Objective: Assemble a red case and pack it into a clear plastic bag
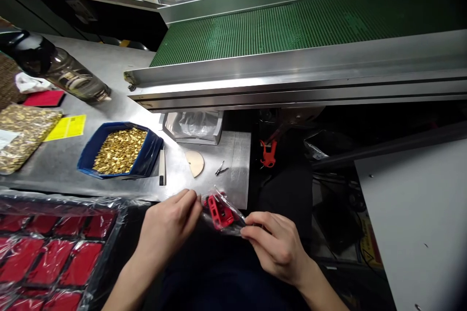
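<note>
A clear plastic bag [235,229] with a red plastic part [219,213] inside is stretched between my two hands, just off the table's front edge. My left hand [175,218] pinches the bag's left side, its fingers curled. On the other side, my right hand [275,243] grips the bag between thumb and fingers. Beyond the hands, a small metal piece [221,169] and a pale half-round disc [194,163] lie on the metal table [235,155]. What exactly the red part is, I cannot tell.
A green ribbed conveyor [255,34] with metal sides crosses behind. To the left are a blue bin [87,158] of small gold pieces, a bottle [78,77] and a bag of gold pieces [29,126]. A lined crate [118,233] of red packets stands front left.
</note>
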Action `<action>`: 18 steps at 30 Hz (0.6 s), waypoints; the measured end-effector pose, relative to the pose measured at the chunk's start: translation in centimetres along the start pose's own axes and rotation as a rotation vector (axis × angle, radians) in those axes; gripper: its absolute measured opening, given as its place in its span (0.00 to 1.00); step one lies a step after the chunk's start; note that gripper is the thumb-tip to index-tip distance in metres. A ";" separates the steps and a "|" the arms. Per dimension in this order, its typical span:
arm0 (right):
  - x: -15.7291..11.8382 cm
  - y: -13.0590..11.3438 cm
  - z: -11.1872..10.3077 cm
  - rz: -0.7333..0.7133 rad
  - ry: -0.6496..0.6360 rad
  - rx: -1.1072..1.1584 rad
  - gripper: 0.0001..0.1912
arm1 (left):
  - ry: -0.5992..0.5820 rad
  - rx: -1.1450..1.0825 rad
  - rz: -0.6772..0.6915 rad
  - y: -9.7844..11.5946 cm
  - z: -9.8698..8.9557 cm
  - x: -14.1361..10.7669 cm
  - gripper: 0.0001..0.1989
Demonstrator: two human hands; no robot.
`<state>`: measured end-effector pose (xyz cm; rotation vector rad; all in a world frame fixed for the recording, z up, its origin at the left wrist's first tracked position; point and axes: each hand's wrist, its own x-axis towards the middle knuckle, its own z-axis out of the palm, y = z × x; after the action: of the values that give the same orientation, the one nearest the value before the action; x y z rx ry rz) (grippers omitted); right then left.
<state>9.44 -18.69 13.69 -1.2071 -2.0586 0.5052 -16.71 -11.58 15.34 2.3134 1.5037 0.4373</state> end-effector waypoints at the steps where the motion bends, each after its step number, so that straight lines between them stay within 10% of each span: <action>1: 0.1 -0.3 -0.2 0.005 0.019 0.011 0.10 | -0.016 -0.040 -0.004 -0.1 -0.6 0.0 0.15; 9: 2.2 -2.5 -1.3 -0.002 0.122 0.091 0.13 | -0.139 -0.613 -0.027 0.7 -2.2 0.0 0.12; 14: 5.1 -2.7 -0.6 -0.059 -0.055 0.288 0.14 | -0.206 -1.203 0.023 2.8 0.6 -0.9 0.15; 18: 4.3 -3.3 1.0 0.155 0.061 0.541 0.10 | -0.234 -1.630 0.113 2.8 3.0 -2.4 0.26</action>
<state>5.27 -16.57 16.62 -1.0336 -1.6296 1.0090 -14.00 -15.17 13.73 1.0251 0.4113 0.9002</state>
